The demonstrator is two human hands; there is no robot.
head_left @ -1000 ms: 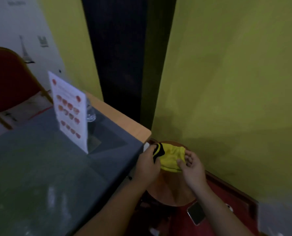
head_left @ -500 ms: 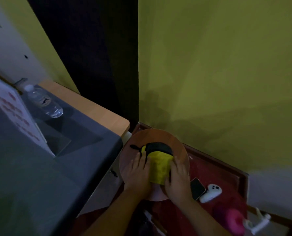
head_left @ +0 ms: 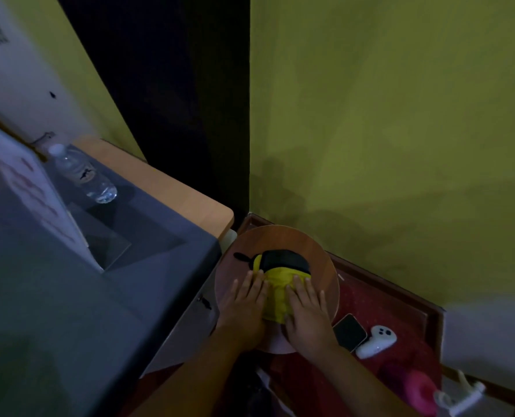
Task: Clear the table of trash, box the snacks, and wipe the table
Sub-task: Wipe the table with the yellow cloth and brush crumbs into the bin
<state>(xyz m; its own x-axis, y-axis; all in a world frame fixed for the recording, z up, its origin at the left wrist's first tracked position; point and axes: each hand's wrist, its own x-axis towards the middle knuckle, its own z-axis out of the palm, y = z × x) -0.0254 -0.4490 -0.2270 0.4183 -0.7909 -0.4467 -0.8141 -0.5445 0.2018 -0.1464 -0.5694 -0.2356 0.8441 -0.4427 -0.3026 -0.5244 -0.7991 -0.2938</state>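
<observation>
Yellow cloth [head_left: 275, 291] with a black band is sitting folded on a round wooden stool top [head_left: 322, 263], and both hands are pressing it flat: left hand [head_left: 244, 302] and right hand [head_left: 306, 311] are lying with straight fingers on either side, not gripping. Looks like the wiping rag is getting parked, so I'm guessing the wipe is wrapping up. On the dark table [head_left: 70, 296] a water bottle [head_left: 82, 174] and a standing menu card [head_left: 37, 200] are hanging around; no trash or snack box showing.
</observation>
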